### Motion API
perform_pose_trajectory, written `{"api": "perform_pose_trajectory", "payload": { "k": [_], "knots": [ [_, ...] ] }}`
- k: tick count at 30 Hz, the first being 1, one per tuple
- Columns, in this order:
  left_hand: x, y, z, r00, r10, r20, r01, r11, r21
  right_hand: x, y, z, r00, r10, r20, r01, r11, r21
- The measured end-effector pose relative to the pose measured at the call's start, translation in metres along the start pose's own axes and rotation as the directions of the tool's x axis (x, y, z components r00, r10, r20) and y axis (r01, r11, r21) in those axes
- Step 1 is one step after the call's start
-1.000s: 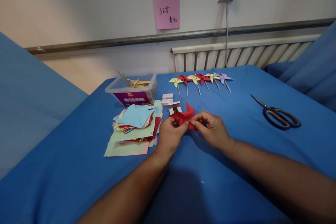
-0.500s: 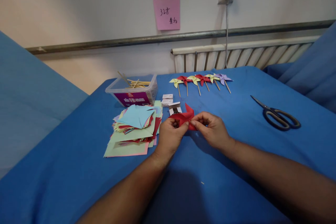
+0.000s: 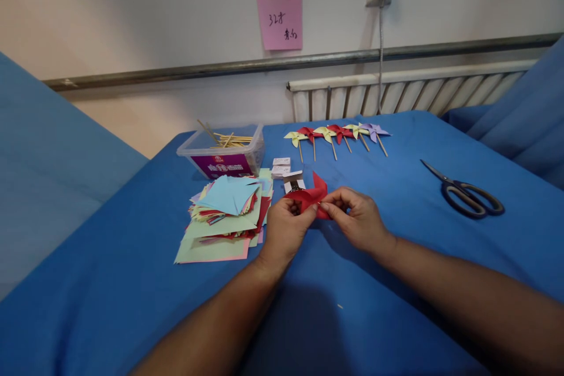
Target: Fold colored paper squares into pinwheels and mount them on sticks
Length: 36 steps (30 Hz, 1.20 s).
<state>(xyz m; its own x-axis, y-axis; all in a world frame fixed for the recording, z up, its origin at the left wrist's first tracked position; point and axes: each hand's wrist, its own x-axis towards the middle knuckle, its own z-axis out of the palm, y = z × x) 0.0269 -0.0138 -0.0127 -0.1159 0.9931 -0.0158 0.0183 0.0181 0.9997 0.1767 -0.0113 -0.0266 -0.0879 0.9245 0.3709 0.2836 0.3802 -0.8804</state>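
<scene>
A red paper pinwheel [image 3: 313, 194], its corners folded toward the middle, is held just above the table in both hands. My left hand [image 3: 288, 224] is closed on its left side, thumb pressed near the centre. The fingertips of my right hand [image 3: 355, 215] pinch at the centre from the right, where a tiny yellowish spot shows; whether it is a pin I cannot tell. Just behind the pinwheel stands an opened small white box [image 3: 294, 182] with dark contents. Left of my left hand lies a stack of cut coloured paper [image 3: 229, 197], light blue on top.
Finished pinwheels on sticks [image 3: 337, 134] lie in a row at the back. A clear plastic tub [image 3: 222, 158] holds wooden sticks. Small white boxes [image 3: 281, 168] stand beside it. Dark-handled scissors [image 3: 462, 191] lie right, on the blue cloth [image 3: 396, 317].
The red pinwheel has shifted very slightly to the right between my fingers. Both hands keep nearly the same place and grip.
</scene>
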Motion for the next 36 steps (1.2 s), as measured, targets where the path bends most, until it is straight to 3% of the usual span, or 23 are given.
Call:
{"api": "perform_pose_trajectory", "payload": {
  "k": [11,18,21,25,27,32,36],
  "knots": [
    [-0.004,0.009,0.000,0.999,0.028,-0.027,-0.024,0.992,0.126,0.001,0.003,0.000,1.000,-0.004,0.006,0.004,1.000,0.000],
    [-0.010,0.013,-0.002,0.975,0.221,-0.027,-0.203,0.933,0.298,0.001,0.001,0.002,0.991,0.125,0.048,-0.129,0.986,0.107],
    [-0.012,0.013,-0.001,0.960,0.279,-0.027,-0.253,0.905,0.342,0.000,-0.001,0.003,0.994,0.104,0.042,-0.108,0.988,0.110],
    [-0.012,0.013,0.000,0.969,0.243,-0.037,-0.223,0.934,0.279,0.000,-0.005,0.003,0.996,-0.059,-0.063,0.062,0.997,0.051],
    [-0.010,0.012,0.000,0.979,0.204,-0.027,-0.194,0.959,0.207,0.000,-0.007,0.003,0.994,-0.071,-0.080,0.076,0.995,0.059],
    [-0.004,0.004,-0.002,0.988,0.152,0.035,-0.154,0.987,0.040,0.000,-0.009,0.006,0.994,0.112,-0.005,-0.106,0.955,0.278],
    [-0.003,0.003,-0.003,0.993,0.111,0.050,-0.113,0.993,0.027,0.001,-0.007,0.009,0.984,0.174,0.043,-0.174,0.869,0.463]
  ]
}}
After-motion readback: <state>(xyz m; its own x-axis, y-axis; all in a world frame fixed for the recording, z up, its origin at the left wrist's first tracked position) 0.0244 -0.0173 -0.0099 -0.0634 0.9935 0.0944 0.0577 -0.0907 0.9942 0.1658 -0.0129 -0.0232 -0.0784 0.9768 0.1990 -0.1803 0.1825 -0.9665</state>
